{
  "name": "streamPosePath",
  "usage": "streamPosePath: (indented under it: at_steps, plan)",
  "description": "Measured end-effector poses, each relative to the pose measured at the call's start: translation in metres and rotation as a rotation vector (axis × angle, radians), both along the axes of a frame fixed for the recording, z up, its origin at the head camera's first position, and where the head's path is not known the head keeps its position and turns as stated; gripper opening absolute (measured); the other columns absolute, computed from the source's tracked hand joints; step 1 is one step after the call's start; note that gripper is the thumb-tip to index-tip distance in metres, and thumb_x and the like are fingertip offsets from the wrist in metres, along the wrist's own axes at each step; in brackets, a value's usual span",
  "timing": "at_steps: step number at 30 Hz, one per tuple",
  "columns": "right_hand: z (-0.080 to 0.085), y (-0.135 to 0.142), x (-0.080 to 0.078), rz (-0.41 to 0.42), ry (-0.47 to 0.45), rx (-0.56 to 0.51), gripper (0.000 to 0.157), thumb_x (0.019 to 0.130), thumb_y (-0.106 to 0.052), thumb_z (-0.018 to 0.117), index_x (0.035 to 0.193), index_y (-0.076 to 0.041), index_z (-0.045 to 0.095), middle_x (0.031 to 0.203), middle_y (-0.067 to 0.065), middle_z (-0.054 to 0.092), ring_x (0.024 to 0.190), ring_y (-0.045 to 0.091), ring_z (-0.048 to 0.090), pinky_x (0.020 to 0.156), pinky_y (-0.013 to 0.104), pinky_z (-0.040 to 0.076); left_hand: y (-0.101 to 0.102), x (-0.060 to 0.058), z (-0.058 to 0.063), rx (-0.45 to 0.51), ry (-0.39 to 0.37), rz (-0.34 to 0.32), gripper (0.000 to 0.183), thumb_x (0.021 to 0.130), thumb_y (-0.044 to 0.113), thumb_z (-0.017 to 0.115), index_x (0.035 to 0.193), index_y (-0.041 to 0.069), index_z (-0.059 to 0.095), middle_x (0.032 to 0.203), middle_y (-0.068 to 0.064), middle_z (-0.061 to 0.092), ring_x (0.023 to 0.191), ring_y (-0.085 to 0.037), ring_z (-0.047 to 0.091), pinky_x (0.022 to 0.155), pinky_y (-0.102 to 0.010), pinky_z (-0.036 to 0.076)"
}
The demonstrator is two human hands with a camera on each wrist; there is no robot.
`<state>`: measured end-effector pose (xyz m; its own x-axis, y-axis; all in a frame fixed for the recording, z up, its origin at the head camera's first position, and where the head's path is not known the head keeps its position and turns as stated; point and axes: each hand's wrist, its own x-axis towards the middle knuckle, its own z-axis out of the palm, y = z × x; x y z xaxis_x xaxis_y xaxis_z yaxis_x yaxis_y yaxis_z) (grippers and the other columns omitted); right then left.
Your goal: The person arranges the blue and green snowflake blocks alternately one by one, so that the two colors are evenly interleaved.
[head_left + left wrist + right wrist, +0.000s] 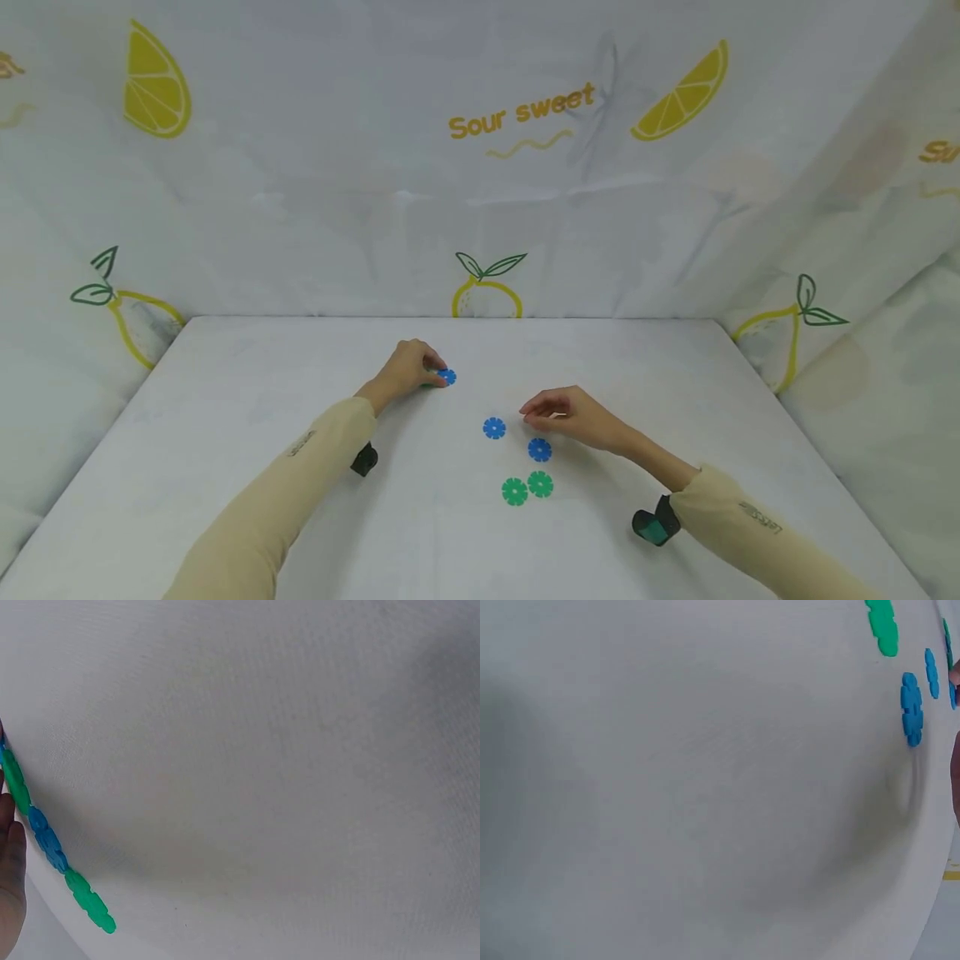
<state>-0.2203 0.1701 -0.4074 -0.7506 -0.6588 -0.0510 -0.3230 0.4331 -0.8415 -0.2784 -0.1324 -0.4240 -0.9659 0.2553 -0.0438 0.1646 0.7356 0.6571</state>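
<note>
At the far middle of the white table my left hand (408,367) pinches a blue notched plastic disc (448,377) by its left edge. In the left wrist view a row runs from these fingers: a green disc (15,781), a blue disc (47,838) and a green disc (90,901), edge to edge. From the head view that row is mostly hidden by the hand. My right hand (573,417) hovers with loosely bent fingers and nothing in them. Nearest to it are two loose blue discs (494,427), one to its left and one just below.
Two green discs (514,492) lie side by side closer to the front of the table (420,533). A white curtain with lemon prints (486,283) stands along the back and sides. Dark wrist cameras (657,522) hang under both forearms.
</note>
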Motion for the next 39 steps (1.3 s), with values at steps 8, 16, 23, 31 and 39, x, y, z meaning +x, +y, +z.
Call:
streamPosePath:
  at_steps: [8,16,23,31,39]
  plan:
    - [-0.003,0.017,0.019,0.035,0.003,-0.036,0.024,0.088,-0.006,0.068,0.110,0.003,0.066,0.102,0.014,0.068,0.091,0.015,0.063,0.083,0.022,0.052,0.005,0.000,0.003,-0.008,0.004,-0.007,0.025,0.076,0.013,0.081,0.097,0.002,0.074,0.099,-0.008,0.070,0.094,-0.020,0.058,0.086,-0.034,0.048]
    - [-0.004,0.020,0.038,0.055,-0.043,-0.053,0.023,0.086,-0.006,0.070,0.108,0.001,0.067,0.103,0.012,0.068,0.092,0.018,0.062,0.083,0.026,0.053,0.004,-0.001,0.003,-0.018,-0.001,0.009,0.024,0.077,0.013,0.080,0.097,0.003,0.074,0.101,-0.008,0.069,0.095,-0.021,0.058,0.087,-0.035,0.047]
    - [-0.006,0.016,0.048,0.125,0.020,-0.045,0.027,0.084,0.000,0.071,0.111,0.001,0.066,0.107,0.012,0.069,0.091,0.022,0.064,0.080,0.032,0.055,0.002,0.001,0.001,-0.002,-0.014,0.033,0.023,0.076,0.012,0.081,0.096,0.003,0.074,0.105,-0.010,0.065,0.100,-0.023,0.056,0.090,-0.037,0.046]
    - [-0.009,0.014,0.051,0.167,0.068,0.015,0.027,0.080,-0.001,0.075,0.107,0.000,0.068,0.104,0.009,0.071,0.085,0.014,0.064,0.076,0.029,0.056,0.002,0.004,0.004,-0.009,-0.013,0.018,0.024,0.077,0.014,0.080,0.098,0.002,0.074,0.105,-0.010,0.065,0.101,-0.024,0.056,0.092,-0.039,0.046]
    - [-0.011,0.019,0.051,0.209,0.057,-0.010,0.032,0.077,-0.003,0.078,0.106,0.000,0.067,0.105,0.010,0.069,0.084,0.016,0.064,0.075,0.030,0.056,0.002,0.003,0.004,-0.002,-0.003,0.015,0.023,0.077,0.012,0.081,0.096,0.002,0.074,0.104,-0.011,0.064,0.101,-0.025,0.055,0.092,-0.039,0.046]
